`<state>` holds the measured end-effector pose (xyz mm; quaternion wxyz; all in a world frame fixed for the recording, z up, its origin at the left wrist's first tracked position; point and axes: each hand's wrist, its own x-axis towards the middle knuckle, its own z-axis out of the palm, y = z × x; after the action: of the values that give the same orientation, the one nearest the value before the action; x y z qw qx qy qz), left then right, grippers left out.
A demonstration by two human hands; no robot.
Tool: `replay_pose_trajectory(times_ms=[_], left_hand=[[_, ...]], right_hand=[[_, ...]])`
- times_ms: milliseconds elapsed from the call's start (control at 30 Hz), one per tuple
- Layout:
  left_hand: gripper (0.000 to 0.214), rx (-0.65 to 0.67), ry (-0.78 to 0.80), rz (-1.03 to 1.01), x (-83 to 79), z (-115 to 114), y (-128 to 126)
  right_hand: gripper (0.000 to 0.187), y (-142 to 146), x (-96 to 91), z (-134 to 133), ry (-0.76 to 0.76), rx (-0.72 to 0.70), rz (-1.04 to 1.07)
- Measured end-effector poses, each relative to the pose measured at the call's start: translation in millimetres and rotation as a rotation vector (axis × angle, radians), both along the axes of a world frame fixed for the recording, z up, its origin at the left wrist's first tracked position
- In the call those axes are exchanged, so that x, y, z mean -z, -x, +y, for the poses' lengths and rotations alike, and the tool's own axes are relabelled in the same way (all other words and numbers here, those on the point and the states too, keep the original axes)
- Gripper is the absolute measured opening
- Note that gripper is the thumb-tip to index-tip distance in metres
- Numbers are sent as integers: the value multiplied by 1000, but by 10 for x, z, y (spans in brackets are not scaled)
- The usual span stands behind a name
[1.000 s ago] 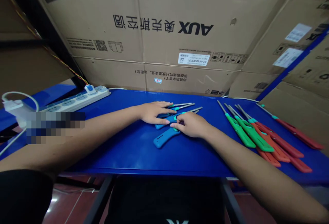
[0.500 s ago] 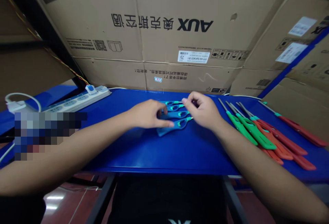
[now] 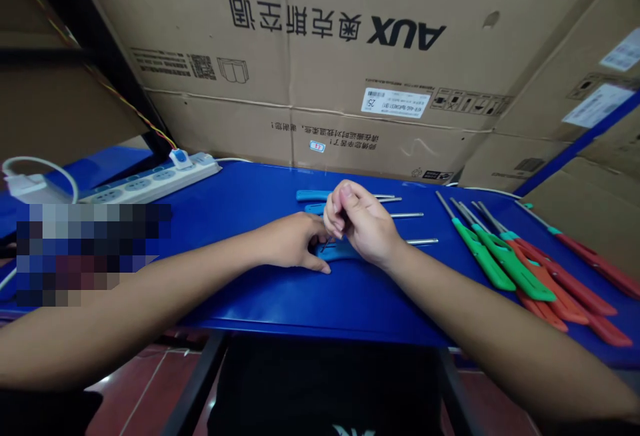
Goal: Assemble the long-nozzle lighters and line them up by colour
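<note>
Several blue long-nosed lighters (image 3: pixel 313 195) lie side by side on the blue table (image 3: pixel 250 289), their metal rods (image 3: pixel 406 215) pointing right. My left hand (image 3: pixel 293 243) rests on the table at their handle ends, fingers curled on the nearest blue lighter (image 3: pixel 336 253), thumb flat along the surface. My right hand (image 3: pixel 361 224) hovers just above the same lighters. Its fingertips are pinched together, and what they hold is too small to make out.
Green lighters (image 3: pixel 493 257) and red-orange lighters (image 3: pixel 563 289) lie in a fan at the right, one red lighter (image 3: pixel 593 261) apart. A white power strip (image 3: pixel 150 183) with cables sits at the back left. Large cardboard boxes (image 3: pixel 350 76) wall the table's far side.
The blue lighters went from a loose pile to a row with rods pointing right. My right hand lifted off them and pinched shut. My left hand stayed at the handles.
</note>
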<state>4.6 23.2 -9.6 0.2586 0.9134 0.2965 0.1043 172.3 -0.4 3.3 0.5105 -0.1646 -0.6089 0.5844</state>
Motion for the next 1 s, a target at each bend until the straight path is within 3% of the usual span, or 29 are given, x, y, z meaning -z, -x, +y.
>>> replay_pose_trajectory(times_ms=[233,500,600,700,767,867,1000], left_hand=[[36,0,69,-41,75,13,-20],[34,24,43,-26,73,14,-23],[38,2,50,-38,80,9,-16],[46,-40,58,-43,77,2,-1],[49,-65,69,-32,66,1,8],[51,-64,96,-20,47,8,12],[49,-62,124,-6,48,28,5]], right_hand=[[40,-4,35,-13,-30,15,-85],[44,-33,33,-24,-48,68,-221],[51,-62,-133,-58,-216,173,-563],[59,-54,-425,-107,-629,434,-1114],[66,-17,-611,-117,-698,525,-1411],[65,46,-785,-78,-694,478,-1636],[44,19,-870,16,-768,184,-1689]])
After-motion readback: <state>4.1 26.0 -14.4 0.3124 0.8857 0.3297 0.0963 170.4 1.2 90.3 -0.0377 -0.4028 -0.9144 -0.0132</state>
